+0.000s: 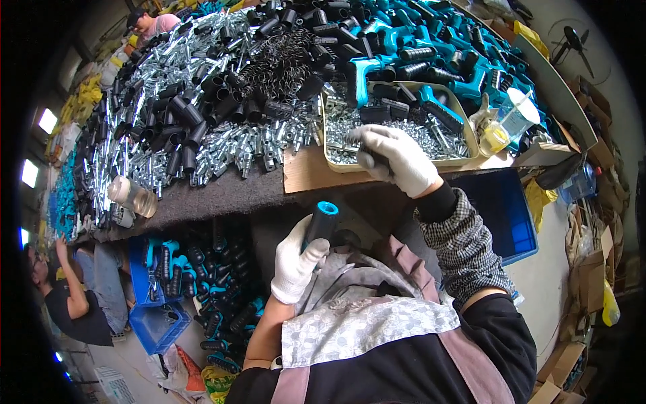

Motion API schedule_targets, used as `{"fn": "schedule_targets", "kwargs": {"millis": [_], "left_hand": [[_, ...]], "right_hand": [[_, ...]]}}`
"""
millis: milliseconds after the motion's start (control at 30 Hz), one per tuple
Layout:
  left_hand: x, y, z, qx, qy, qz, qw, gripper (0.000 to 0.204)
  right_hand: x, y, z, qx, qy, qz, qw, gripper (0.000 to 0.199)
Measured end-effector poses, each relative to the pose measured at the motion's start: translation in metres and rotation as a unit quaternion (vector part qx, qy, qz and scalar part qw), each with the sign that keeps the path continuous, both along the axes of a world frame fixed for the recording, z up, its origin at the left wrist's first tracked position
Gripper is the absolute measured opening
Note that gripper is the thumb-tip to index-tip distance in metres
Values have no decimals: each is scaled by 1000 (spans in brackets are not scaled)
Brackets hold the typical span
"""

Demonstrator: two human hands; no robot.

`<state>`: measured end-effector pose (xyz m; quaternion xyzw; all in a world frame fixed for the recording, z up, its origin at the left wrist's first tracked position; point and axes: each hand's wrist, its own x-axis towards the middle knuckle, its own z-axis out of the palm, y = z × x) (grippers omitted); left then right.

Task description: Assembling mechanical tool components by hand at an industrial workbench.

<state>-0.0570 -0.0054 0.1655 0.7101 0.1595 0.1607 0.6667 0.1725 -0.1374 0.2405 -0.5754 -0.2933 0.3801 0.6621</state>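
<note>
My left hand (295, 266), in a white knit glove, is wrapped round a black tubular grip (321, 223) with a teal ring at its upper end. It holds the grip tilted upward in front of my apron. My right hand (404, 158), gloved in white with grey-stained fingertips, hovers at the near edge of a cream tray (444, 162). Its fingers are curled together, and what they hold, if anything, is hidden. Small shiny metal parts (340, 135) fill the tray, with teal-and-black handles (441, 108) lying on top.
Black tubes, metal rods, coil springs (276, 64) and teal handles (397, 40) heap the bench. A clear bottle (133, 196) lies near its left edge; a plastic jug (518, 111) stands right. Blue crates (158, 330) sit below. One person (74, 303) works at left, another (158, 23) far off.
</note>
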Motion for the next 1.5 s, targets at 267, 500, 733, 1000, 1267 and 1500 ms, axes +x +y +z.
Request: {"fn": "schedule_targets", "kwargs": {"millis": [267, 500, 733, 1000, 1267, 1500], "left_hand": [[-8, 18, 10, 224, 0, -4, 975, 67], [-6, 24, 3, 323, -42, -28, 945, 61], [-14, 18, 7, 263, -39, 23, 964, 67], [-18, 12, 7, 251, -21, 9, 968, 66], [-26, 17, -4, 260, -34, 24, 965, 71], [-24, 17, 9, 267, -36, 19, 963, 68]], "right_hand": [[-39, 0, -2, -66, -371, 77, 923, 16], [-63, 7, -20, -58, -498, 80, 862, 20], [66, 71, 5, -49, -642, -229, 730, 46], [134, 95, -2, -305, -572, -243, 721, 86], [20, -5, 1, 194, -39, -111, 974, 56], [-55, -50, -33, -33, 50, 4, 998, 61]]}}
